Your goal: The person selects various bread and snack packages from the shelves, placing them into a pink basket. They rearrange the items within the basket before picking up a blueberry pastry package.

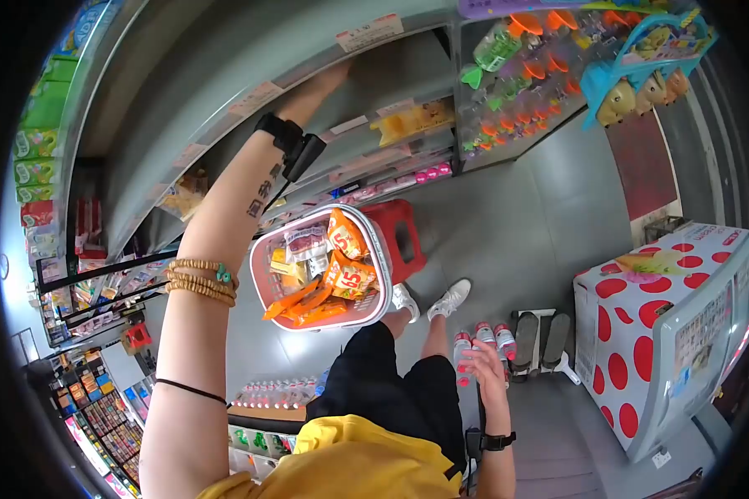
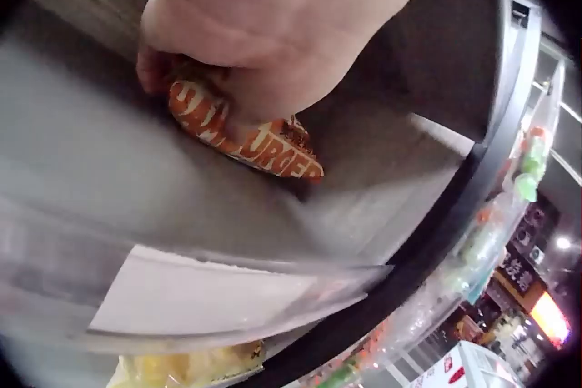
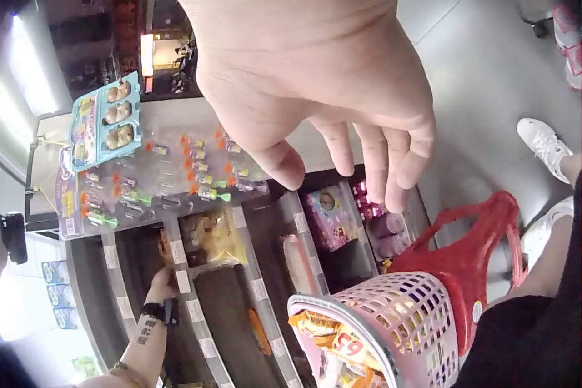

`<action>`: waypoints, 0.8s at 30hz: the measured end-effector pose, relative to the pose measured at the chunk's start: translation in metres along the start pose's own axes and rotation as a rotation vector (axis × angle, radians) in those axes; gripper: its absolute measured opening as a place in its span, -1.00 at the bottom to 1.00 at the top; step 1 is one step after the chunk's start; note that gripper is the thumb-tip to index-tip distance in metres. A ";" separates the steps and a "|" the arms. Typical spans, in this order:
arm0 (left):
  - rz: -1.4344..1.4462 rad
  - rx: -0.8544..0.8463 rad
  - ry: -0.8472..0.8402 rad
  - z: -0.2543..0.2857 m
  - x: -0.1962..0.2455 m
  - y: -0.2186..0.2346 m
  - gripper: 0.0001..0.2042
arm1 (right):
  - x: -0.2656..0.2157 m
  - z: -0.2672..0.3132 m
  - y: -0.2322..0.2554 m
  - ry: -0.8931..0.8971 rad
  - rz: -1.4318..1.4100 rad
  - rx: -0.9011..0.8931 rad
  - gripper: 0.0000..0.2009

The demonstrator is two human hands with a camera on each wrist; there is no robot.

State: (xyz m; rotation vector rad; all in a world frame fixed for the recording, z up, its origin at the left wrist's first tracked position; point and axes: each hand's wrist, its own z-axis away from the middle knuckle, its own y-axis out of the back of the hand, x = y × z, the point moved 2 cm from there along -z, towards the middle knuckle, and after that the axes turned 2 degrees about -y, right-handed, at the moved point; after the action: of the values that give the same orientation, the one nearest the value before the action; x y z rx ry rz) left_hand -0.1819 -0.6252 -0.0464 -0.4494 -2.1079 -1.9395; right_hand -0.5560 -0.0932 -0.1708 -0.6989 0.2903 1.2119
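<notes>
Deep inside a grey shelf, my left hand (image 2: 282,29) grips a snack packet (image 2: 259,144) with orange "HAMBURGER" lettering; its fingertips are mostly hidden under the hand. In the head view the shelf edge covers much of that hand. My right hand (image 1: 487,372) hangs free by my side, its fingers loosely bent and nothing between them, as the right wrist view also shows. Below my left arm, a pink-and-white shopping basket (image 1: 262,303) stands beside a red stool (image 1: 405,241). Orange snack bags (image 1: 349,276) and a purple-and-white packet (image 1: 306,242) lie in the basket.
Price labels line the shelf edges (image 1: 254,98). Yellow packets (image 1: 412,122) sit on a lower shelf, and toy-filled blister packs (image 1: 524,83) hang at its end. Bottles (image 1: 484,334) stand on the floor by my feet, near a red-dotted freezer (image 1: 620,333).
</notes>
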 end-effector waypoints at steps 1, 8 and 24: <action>-0.002 0.007 -0.020 -0.007 -0.001 -0.003 -0.38 | -0.001 0.002 0.000 0.006 0.003 0.017 -0.54; -0.061 0.087 -0.150 0.000 -0.011 -0.014 -0.39 | -0.002 0.003 0.001 -0.036 -0.025 0.063 -0.55; 0.037 -0.450 -0.004 0.343 -0.053 -0.054 -0.42 | 0.002 -0.044 -0.020 -0.111 0.072 -0.041 -0.57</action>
State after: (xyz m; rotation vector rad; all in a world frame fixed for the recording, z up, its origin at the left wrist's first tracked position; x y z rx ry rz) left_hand -0.1435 -0.2906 -0.1469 -0.5673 -1.6390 -2.3901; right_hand -0.5302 -0.1230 -0.1987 -0.6585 0.1995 1.3232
